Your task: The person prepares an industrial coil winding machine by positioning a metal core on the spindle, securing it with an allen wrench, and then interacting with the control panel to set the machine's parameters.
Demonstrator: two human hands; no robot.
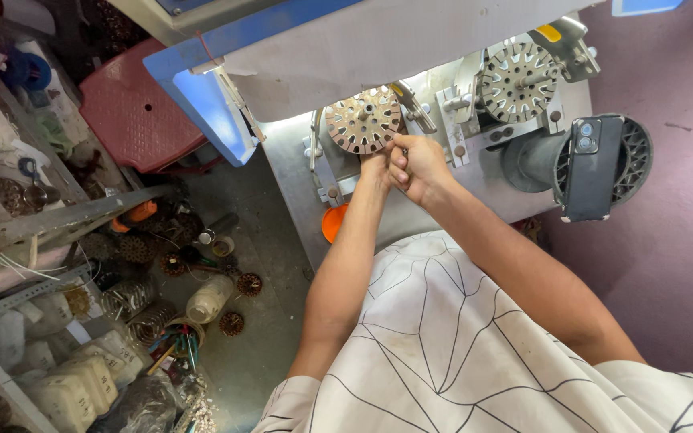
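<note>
Overall, the grey metal winding machine [443,200] fills the upper middle of the head view, its flat bed running from the blue-edged housing on the left toward the dark round motor housing [631,160] on the right, against which a dark phone [591,168] leans.

Two slotted round stator cores are mounted face-on to the camera, disc faces upright, their axes pointing out of the machine toward the person. The right stator core [516,82] sits higher and well apart from both hands. The left stator core [362,120] is the one being worked at.

Both hands meet at the lower right rim of that left core. The right hand [417,164] lies just below and to the right of the disc, fingers curled narrowly as if pinching something small at the rim; what it pinches is too small to tell. The left hand [374,164] comes up from directly below, touching the right hand, mostly hidden behind it; I cannot tell whether it grips anything. So the core lies up and slightly left of both hands, with the left hand marginally nearer its centre.

An orange cap [334,223] shows beside the left forearm. On the floor to the left lie wound copper cores [249,284] and a white bottle [208,298].
</note>
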